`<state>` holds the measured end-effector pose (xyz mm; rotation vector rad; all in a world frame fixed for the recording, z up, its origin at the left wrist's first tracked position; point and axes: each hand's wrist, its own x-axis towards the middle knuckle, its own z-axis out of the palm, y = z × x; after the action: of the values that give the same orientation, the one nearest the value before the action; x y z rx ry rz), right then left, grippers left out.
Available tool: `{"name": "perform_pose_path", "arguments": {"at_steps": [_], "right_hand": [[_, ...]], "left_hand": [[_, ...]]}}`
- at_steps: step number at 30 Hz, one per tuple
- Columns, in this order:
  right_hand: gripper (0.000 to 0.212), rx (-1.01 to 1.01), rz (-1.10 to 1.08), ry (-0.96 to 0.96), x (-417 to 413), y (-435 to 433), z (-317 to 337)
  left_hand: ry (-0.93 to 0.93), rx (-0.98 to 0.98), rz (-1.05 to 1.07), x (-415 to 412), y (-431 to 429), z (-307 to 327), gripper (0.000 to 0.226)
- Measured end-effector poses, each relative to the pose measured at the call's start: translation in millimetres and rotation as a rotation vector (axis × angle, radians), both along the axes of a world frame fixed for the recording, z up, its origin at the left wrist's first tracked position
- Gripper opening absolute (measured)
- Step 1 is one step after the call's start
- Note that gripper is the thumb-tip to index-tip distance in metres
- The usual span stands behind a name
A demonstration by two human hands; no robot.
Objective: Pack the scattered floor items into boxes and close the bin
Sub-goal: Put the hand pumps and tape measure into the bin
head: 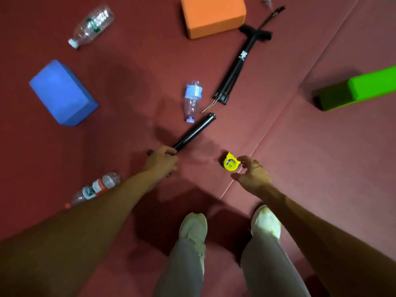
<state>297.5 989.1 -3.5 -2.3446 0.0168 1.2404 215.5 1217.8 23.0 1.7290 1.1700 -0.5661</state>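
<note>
At the far left a blue block (pixel 62 93) lies on the red floor (pixel 300 146). A clear bottle (pixel 92 25) lies on its side beyond it, and a red-capped bottle (pixel 94 188) lies nearer the person, partly hidden behind the left forearm.

The left hand (pixel 161 161) is curled round the near end of a black tube (pixel 195 131). The tube slants up and to the right, and I cannot tell whether it is lifted or resting on the floor. Just past its far end lies a blue-labelled bottle (pixel 192 100). Farther back are an orange block (pixel 212 15) and a long folded stand (pixel 237 65).

Right of the tube, a yellow tape measure (pixel 231 164) sits on the floor. The right hand (pixel 251 174) is just beside it with the fingers spread and bent. One fingertip is at the tape measure's edge, but the hand is not closed round it. At the far right lies a green block (pixel 360 88).

This looks like the gathering step, with one item in hand, a second about to be taken and most of the items unpacked. No box or bin is in view.

The next move calls for the right hand to close its fingers and thumb on either side of the small tape measure and lift it. Both items then need carrying to a box somewhere out of sight, and the long tube will probably need angling to fit.
</note>
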Motion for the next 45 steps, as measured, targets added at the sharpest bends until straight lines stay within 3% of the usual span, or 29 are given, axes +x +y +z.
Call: {"name": "perform_pose_path", "arguments": {"at_steps": [4, 8, 12, 15, 17, 19, 24, 29, 32, 36, 41, 45], "right_hand": [[0.079, -0.014, 0.152, -0.086, 2, 7, -104], [0.082, -0.076, 0.319, -0.176, -2, 1, -167], [0.074, -0.095, 0.446, -0.462, -9, -9, -191], [0.066, -0.029, 0.306, -0.363, -8, -9, -188], [0.063, 0.096, 0.058, -0.195, -6, -13, -174], [0.063, 0.203, -0.171, -0.07, -5, -22, -150], [0.062, 0.196, -0.506, 0.053, -11, -57, -75], [0.073, 0.098, -0.654, -0.003, -31, -108, 28], [0.081, 0.165, -0.86, 0.003, -45, -138, 91], [0.072, 0.243, -1.022, -0.03, -70, -190, 150], [0.07, 0.355, -1.256, -0.088, -123, -270, 181], [0.05, 0.59, -1.51, -0.098, -180, -341, 184]], "left_hand": [[-0.028, 0.133, -0.086, 12, -3, -93, 0.039], [-0.094, 0.261, -0.046, 21, -4, -164, 0.059], [0.083, 0.468, -0.218, 25, 2, -204, 0.06], [0.228, 0.478, -0.463, 27, 1, -206, 0.052], [0.368, 0.326, -0.667, 24, -13, -195, 0.059], [0.414, 0.198, -0.717, 12, -35, -180, 0.061], [0.186, 0.08, -0.677, 8, -79, -112, 0.048], [0.054, -0.141, -0.741, 43, -109, -4, 0.024], [0.028, -0.265, -0.743, 72, -128, 63, 0.023], [-0.037, -0.31, -0.789, 92, -170, 128, 0.024], [-0.003, -0.339, -0.92, 69, -266, 152, 0.035], [-0.004, -0.405, -1.019, 32, -366, 147, 0.031]]}}
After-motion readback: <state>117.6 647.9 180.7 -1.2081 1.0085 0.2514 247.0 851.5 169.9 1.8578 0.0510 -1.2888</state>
